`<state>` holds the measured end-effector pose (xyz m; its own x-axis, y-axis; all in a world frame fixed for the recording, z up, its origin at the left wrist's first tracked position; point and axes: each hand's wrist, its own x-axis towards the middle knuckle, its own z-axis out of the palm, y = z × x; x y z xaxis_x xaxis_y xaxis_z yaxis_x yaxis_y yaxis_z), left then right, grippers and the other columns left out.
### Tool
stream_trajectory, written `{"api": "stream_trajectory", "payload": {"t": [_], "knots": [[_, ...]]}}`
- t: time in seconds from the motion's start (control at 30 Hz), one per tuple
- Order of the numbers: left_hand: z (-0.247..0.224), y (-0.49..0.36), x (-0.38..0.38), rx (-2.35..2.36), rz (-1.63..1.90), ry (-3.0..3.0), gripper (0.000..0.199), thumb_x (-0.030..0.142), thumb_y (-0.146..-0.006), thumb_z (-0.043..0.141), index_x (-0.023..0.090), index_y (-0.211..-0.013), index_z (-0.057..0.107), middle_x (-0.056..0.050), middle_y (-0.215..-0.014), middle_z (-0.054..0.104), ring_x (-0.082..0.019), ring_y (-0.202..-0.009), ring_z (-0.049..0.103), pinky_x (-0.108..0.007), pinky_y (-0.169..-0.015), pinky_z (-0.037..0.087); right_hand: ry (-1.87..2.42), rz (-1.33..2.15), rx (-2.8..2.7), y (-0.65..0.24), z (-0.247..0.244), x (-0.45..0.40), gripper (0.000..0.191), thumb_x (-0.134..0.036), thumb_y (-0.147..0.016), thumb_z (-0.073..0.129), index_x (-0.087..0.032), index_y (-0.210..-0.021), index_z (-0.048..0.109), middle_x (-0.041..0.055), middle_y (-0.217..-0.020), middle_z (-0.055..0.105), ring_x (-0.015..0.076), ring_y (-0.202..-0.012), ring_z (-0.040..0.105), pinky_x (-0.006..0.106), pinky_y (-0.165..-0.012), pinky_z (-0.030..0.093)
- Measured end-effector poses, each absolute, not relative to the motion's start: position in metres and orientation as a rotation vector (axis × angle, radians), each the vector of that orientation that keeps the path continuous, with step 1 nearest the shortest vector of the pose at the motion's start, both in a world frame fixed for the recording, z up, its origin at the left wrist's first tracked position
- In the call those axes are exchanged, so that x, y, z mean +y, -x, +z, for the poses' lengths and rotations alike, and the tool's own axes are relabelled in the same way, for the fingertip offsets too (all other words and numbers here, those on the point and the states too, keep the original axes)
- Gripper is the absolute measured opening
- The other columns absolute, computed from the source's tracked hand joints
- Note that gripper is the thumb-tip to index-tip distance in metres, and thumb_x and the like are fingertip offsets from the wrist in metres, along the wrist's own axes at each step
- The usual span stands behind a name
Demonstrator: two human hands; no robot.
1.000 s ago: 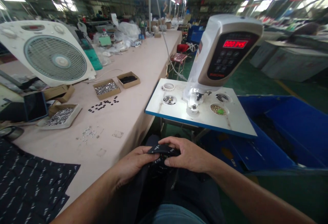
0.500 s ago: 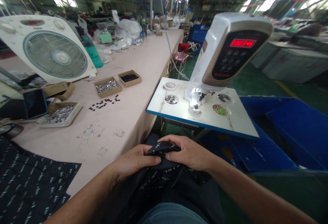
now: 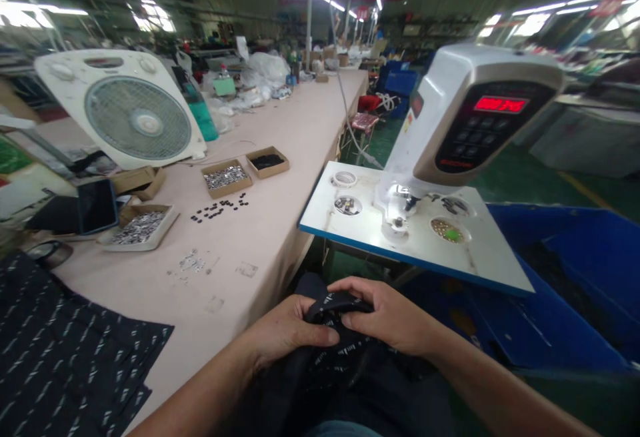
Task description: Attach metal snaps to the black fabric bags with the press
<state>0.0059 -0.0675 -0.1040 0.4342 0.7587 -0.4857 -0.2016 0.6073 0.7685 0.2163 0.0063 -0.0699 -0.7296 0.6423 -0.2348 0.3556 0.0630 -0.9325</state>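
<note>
Both hands hold a dark printed garment [image 3: 345,350] over my lap, below the gap between the table and the machine. My left hand [image 3: 295,330] grips a folded edge of it, thumb lying on top. Opposite, my right hand [image 3: 383,313] pinches the same edge between thumb and fingers. White lettering shows on the cloth, and much of the garment hangs down into shadow. Just ahead to the right stands a snap-fastening machine [image 3: 450,123] with a red lit display. Its white work plate [image 3: 350,237] has round wells with small metal parts.
On the table [image 3: 280,210] are boxes of metal pieces [image 3: 225,180], a box of black parts [image 3: 267,161], loose black pieces [image 3: 220,209] and a white fan [image 3: 143,117]. More printed fabric [image 3: 75,350] lies at left. Blue bins [image 3: 590,277] stand at right.
The view has shifted, so everything sits a little lower and further right. Both hands keep their grip on the garment, and its folded edge has turned slightly between them.
</note>
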Motion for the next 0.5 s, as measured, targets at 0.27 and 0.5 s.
{"api": "stream_trajectory", "payload": {"t": [0.27,0.5], "knots": [[-0.140,-0.027,-0.058,0.979,0.845,-0.633,0.032,0.030,-0.052,0.086,0.011,-0.074,0.074,-0.001,-0.068,0.065,-0.011,-0.058,0.052,-0.025,-0.064,0.038,1.130,1.330,-2.414,-0.214,-0.062,0.030,0.057,-0.027,-0.073,0.076,-0.028,-0.129,0.066,0.0071,-0.131,0.066,0.0331,-0.120,0.060,0.047,-0.107,0.044],[-0.154,-0.036,-0.058,1.038,0.907,-0.894,0.049,0.025,-0.061,0.088,0.025,-0.108,0.072,-0.005,-0.115,0.068,-0.028,-0.110,0.059,-0.040,-0.093,0.049,0.764,1.119,-2.519,-0.116,-0.041,0.023,0.032,-0.021,-0.077,0.074,-0.030,-0.108,0.076,0.0048,-0.104,0.074,0.0251,-0.096,0.067,0.036,-0.089,0.051]]}}
